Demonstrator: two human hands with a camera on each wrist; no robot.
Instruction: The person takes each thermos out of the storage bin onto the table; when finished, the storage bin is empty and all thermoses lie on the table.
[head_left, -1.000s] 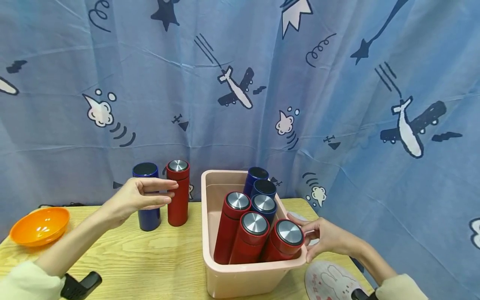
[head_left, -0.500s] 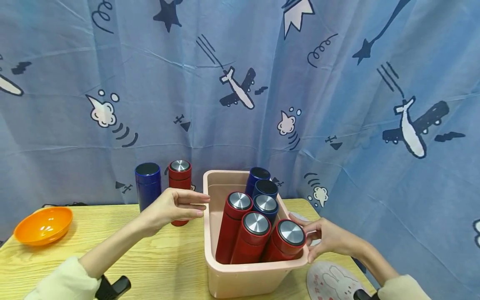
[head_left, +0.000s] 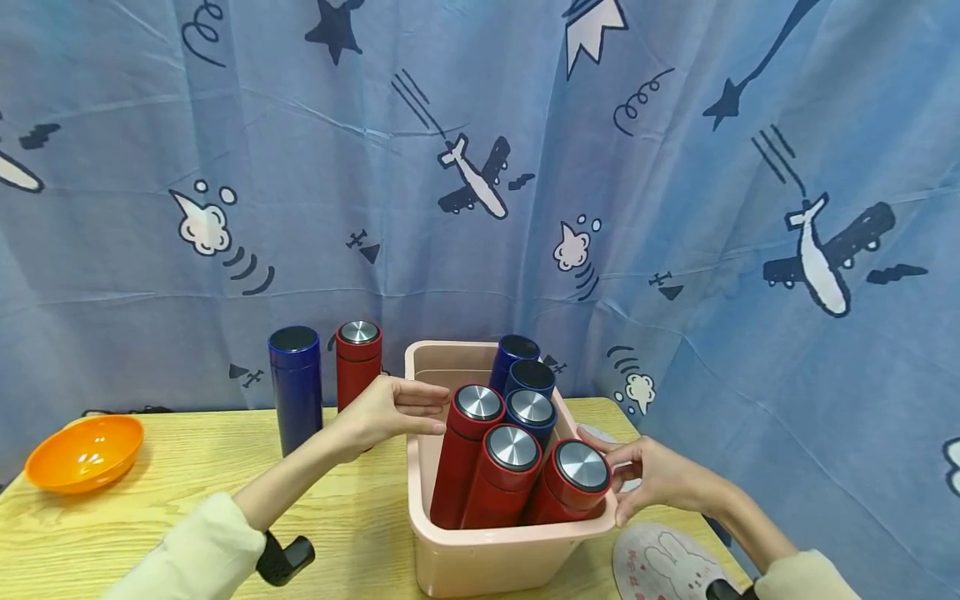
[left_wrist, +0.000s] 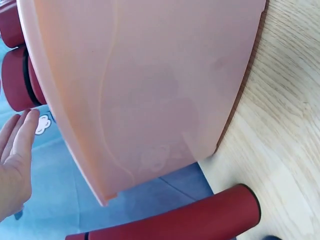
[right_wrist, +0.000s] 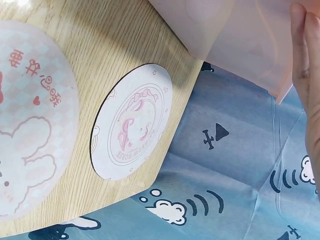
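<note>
A pink bin (head_left: 487, 567) on the table holds three red thermos flasks and three blue ones, all upright or leaning. My left hand (head_left: 390, 412) hovers over the bin's left rim with its fingers extended, fingertips close beside the leftmost red flask (head_left: 459, 471); whether they touch it I cannot tell. In the left wrist view, that hand (left_wrist: 14, 170) shows nothing in it. At the bin's right rim, my right hand (head_left: 660, 477) rests its fingers and thumb near the front corner. Its fingers look straight beside the bin wall in the right wrist view.
Left of the bin stand a blue flask (head_left: 295, 387) and a red flask (head_left: 357, 358), partly behind my left hand. An orange bowl (head_left: 84, 454) sits at the table's far left. Round printed mats (right_wrist: 132, 122) lie on the right side. A blue curtain (head_left: 480, 275) hangs behind.
My left hand has moved right, from in front of the standing flasks to over the bin's left rim beside the red flask. The right hand has stayed at the bin.
</note>
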